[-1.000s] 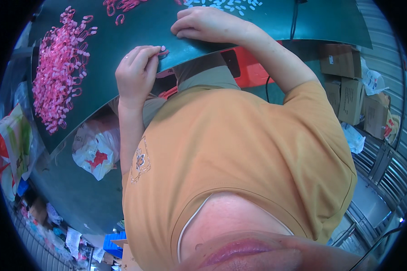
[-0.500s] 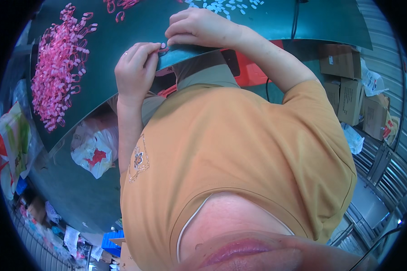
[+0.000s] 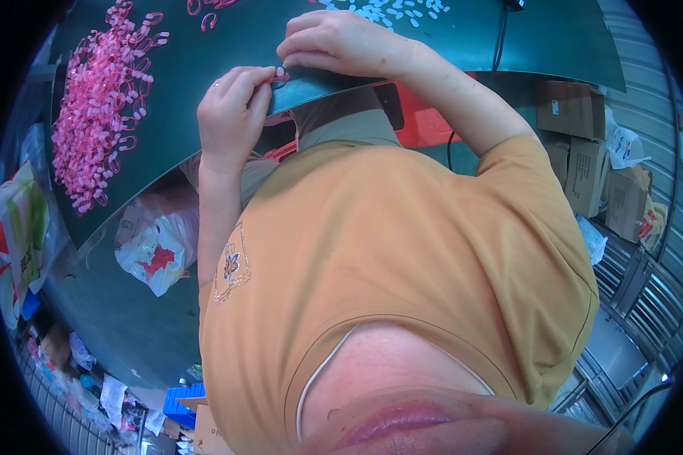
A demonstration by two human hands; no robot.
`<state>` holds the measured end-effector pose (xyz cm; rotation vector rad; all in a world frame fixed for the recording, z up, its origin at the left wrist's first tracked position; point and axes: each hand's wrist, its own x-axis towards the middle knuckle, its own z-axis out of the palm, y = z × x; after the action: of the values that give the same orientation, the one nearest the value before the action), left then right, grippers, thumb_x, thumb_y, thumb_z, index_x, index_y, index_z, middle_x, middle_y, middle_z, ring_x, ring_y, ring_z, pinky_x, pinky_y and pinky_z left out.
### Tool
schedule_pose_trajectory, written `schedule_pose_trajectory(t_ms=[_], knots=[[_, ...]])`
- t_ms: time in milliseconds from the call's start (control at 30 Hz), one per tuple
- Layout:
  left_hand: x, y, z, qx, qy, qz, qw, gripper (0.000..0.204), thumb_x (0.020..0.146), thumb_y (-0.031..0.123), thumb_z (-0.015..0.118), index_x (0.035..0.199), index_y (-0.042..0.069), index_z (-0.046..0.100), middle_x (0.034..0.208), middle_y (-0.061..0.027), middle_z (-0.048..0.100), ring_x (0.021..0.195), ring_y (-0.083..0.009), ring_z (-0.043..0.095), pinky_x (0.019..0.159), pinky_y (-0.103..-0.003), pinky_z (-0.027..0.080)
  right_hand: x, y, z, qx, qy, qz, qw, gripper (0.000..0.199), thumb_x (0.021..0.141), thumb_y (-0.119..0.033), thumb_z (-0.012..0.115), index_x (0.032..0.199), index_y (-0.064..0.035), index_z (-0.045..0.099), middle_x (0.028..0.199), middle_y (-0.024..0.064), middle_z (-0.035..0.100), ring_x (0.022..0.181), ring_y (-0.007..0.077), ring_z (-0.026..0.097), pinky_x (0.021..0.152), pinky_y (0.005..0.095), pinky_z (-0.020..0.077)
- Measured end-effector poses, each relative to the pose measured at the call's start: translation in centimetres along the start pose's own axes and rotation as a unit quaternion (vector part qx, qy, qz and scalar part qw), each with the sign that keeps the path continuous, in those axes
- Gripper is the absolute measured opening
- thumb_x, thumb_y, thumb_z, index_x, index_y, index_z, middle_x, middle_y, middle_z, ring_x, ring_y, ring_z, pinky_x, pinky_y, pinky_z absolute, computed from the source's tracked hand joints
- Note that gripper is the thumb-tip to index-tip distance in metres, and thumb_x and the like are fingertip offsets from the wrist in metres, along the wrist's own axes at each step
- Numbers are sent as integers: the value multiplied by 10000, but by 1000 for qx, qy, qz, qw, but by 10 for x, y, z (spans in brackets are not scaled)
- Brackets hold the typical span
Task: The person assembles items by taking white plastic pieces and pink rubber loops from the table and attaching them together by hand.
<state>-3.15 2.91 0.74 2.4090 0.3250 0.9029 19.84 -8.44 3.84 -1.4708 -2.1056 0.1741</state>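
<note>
At the near edge of the green table, my left hand [image 3: 235, 114] pinches a small pink loop with a pale piece [image 3: 280, 73] on it between thumb and fingertips. My right hand [image 3: 340, 44] is closed just to the right, its fingertips meeting near the loop. What sits in those right fingertips, if anything, is hidden. To the left lies a long heap of pink loops with pale ends [image 3: 95, 114]. Small white-blue pieces [image 3: 387, 10] are scattered beyond my right hand. A few red-pink loops [image 3: 208, 19] lie at the far side, between the heap and the white-blue pieces.
The green tabletop [image 3: 182, 98] curves round in front of me. A black cable [image 3: 499, 42] crosses its right part. Below it hang a white plastic bag [image 3: 155, 250] on the left and a red seat-like thing [image 3: 425, 121]. Cardboard boxes [image 3: 584, 174] are stacked at right.
My left hand has shifted slightly up and right, bringing the loop closer to the right fingertips. The right hand keeps nearly the same place, and the whole view has tilted a little.
</note>
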Motion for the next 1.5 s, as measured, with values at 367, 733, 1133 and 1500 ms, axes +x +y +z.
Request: schedule_pose_trajectory(t_ms=[367,733,1133,1500], knots=[[-3,0,2,48,16,41,998,165,906,-6,802,1061,52,803,1032,-105,815,963,-277,791,856,-372,621,-1,-10,6,-62,-19,-44,997,222,1047,-302,718,1097,-102,803,1024,68,724,1015,276,726,916,398,607],[-1,0,-1,-27,13,-43,999,157,935,-25,782,1084,17,805,1004,-118,804,903,-225,784,813,-330,610,-3,-17,21,-110,28,-55,992,162,995,-263,772,1086,-129,761,1021,23,680,997,219,677,913,364,551],[-2,-3,3,-37,33,-58,997,147,919,27,775,1054,65,821,974,-86,801,868,-271,766,777,-360,608,-3,-17,31,-106,31,-65,992,169,940,-219,801,1084,-149,746,997,-10,665,942,199,654,849,366,531],[-5,-7,4,-5,64,-11,998,96,912,55,768,1001,85,785,932,-29,781,845,-258,752,772,-367,602,-7,-8,26,79,48,41,995,213,951,-157,808,1160,-117,805,995,46,738,923,252,712,833,383,571]])
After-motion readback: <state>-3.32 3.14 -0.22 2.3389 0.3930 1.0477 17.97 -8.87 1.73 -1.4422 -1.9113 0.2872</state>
